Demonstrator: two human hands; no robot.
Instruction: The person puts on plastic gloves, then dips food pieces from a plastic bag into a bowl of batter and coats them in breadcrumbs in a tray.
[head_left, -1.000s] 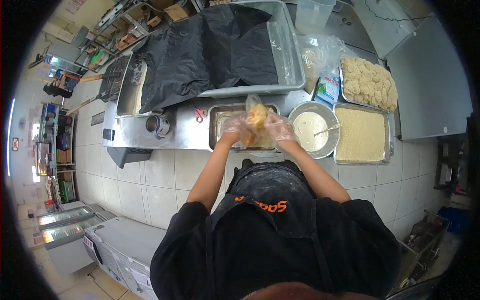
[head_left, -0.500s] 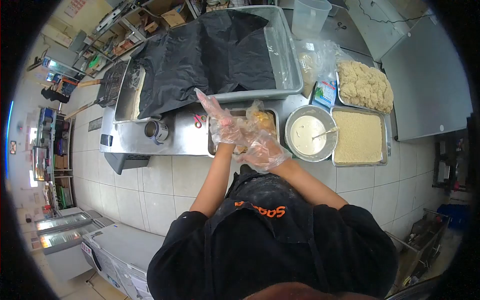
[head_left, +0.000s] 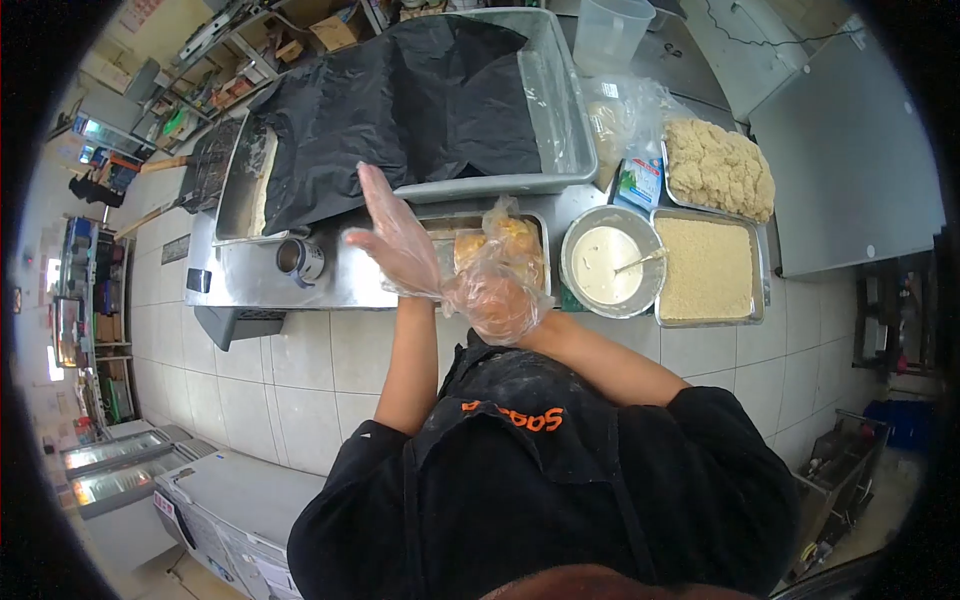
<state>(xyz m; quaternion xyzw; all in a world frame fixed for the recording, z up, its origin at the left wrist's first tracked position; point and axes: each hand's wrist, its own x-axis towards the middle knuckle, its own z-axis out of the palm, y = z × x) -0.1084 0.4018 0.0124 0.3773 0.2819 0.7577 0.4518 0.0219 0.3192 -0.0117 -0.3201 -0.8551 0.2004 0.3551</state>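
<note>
My left hand [head_left: 398,245], in a clear plastic glove, is raised with its fingers stretched out and thumb apart. Beside its wrist, my right hand [head_left: 497,303] is closed, also gloved, and appears to grip the cuff of the left glove. Behind my hands lies a metal tray [head_left: 546,232] with yellowish-brown food pieces [head_left: 470,250] and a crumpled clear bag [head_left: 515,235] on it. To the right of my right hand stands a metal bowl [head_left: 570,268] of white batter [head_left: 605,262] with a spoon [head_left: 640,262] in it.
A tray of crumbs [head_left: 705,265], a tray of lumpy dough-like mass [head_left: 720,170] and a blue carton [head_left: 640,182] stand at the right. Black plastic sheeting [head_left: 400,110] covers much of a large grey tub [head_left: 490,188]. A metal mug [head_left: 300,262] stands left.
My left hand has moved left and up, its fingers spreading apart. My right hand has shifted left and closed near the left wrist. The red-handled scissors are hidden now.
</note>
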